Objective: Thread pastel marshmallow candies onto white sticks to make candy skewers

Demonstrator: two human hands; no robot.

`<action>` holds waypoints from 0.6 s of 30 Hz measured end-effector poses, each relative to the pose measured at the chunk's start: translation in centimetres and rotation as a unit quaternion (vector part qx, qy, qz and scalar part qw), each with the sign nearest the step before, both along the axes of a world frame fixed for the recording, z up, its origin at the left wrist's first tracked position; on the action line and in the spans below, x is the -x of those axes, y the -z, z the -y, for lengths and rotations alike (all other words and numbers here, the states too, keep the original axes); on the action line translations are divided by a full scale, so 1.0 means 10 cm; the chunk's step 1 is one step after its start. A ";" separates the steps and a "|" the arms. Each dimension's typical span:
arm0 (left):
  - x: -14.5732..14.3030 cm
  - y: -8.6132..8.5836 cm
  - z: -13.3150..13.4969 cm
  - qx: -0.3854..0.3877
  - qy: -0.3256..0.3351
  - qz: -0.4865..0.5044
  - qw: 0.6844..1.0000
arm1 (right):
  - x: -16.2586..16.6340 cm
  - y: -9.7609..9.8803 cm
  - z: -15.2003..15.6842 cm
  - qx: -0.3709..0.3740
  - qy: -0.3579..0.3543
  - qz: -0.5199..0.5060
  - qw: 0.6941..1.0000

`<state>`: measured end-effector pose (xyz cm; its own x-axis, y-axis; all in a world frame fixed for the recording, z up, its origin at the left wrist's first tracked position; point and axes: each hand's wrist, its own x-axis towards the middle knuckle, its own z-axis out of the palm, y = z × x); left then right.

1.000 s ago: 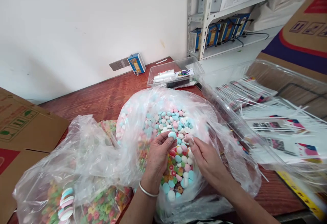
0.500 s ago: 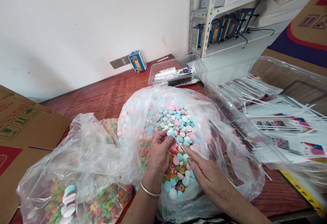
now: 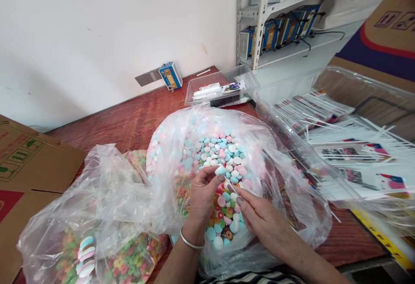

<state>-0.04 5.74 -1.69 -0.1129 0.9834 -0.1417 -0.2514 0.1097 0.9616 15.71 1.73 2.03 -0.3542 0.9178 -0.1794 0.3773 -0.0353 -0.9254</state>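
A big clear plastic bag (image 3: 266,154) lies open on the table, full of pale blue, pink and white disc candies (image 3: 220,154) with some coloured ring candies beneath. My left hand (image 3: 202,195), a bangle on its wrist, is inside the bag and pinches a pale blue disc candy (image 3: 220,170) at the fingertips. My right hand (image 3: 259,217) is beside it, fingers closed on a thin white stick (image 3: 241,189) whose tip points at that candy.
A second plastic bag (image 3: 97,223) of coloured ring candies lies at the left, with threaded candy discs (image 3: 83,258) in it. A clear tray (image 3: 340,145) of sticks and printed packets fills the right. A small clear box (image 3: 220,91), cardboard boxes (image 3: 29,167) and a metal shelf (image 3: 279,29) surround the table.
My right hand has drawn back from the candy pile and now holds the stick toward the blue candy in my left hand. The left hand has barely moved.
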 end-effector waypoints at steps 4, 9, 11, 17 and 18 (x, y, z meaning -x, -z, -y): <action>0.00 -0.01 0.03 -0.023 0.009 -0.055 0.998 | 0.01 0.02 0.01 0.002 0.006 -0.011 1.000; 0.02 0.00 0.11 -0.043 0.028 -0.119 0.992 | 0.03 0.05 0.03 -0.007 0.012 -0.019 1.000; 0.02 0.02 0.18 -0.045 0.034 -0.126 0.990 | 0.04 0.08 0.04 -0.017 0.009 -0.023 1.000; 0.04 0.08 0.51 -0.040 0.091 -0.176 0.979 | 0.06 0.32 0.09 -0.029 0.000 0.049 0.998; 0.07 0.08 0.55 -0.034 0.098 -0.194 0.975 | 0.05 0.38 0.10 -0.036 -0.001 0.062 0.997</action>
<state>-0.77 0.19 -2.53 0.0449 0.9972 -0.0600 0.1533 0.0524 0.9868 15.16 0.77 -1.72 -0.3361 0.9289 -0.1556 0.4884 0.0306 -0.8721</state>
